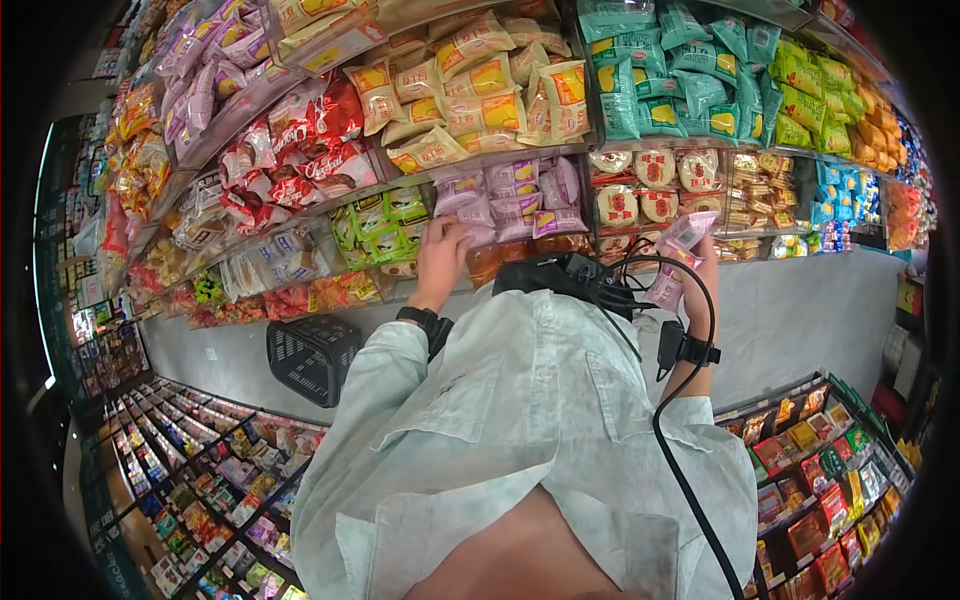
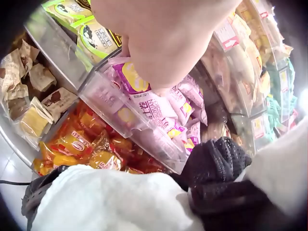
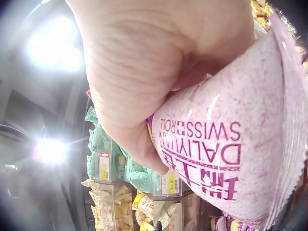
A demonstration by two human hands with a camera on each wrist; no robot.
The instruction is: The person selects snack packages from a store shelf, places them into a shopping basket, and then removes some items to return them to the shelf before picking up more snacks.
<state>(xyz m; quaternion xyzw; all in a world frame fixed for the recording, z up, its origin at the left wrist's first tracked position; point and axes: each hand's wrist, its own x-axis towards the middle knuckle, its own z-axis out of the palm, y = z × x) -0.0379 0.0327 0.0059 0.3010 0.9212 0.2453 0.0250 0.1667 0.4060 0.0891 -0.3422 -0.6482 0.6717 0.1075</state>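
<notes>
My left hand [image 1: 443,262] reaches over the front of a clear bin of purple Swiss roll packets [image 1: 515,205]. In the left wrist view its fingertips are down among those packets [image 2: 154,108], and I cannot tell whether they pinch one. Off to the right, my right hand [image 1: 703,262] grips pink-and-purple Swiss roll packets [image 1: 690,230] in front of the shelf. One held packet [image 3: 216,130] fills much of the right wrist view, its printed side facing the camera, with the thumb curled against it. The palm covers part of the bundle.
Bins of cream packets [image 1: 480,85], teal packets [image 1: 680,70], red-and-white packets [image 1: 300,145] and round biscuits [image 1: 655,170] surround the purple ones. Orange-wrapped packets [image 2: 77,142] lie below. A black basket [image 1: 312,358] stands on the floor behind at left. A black cable [image 1: 690,385] hangs near the right arm.
</notes>
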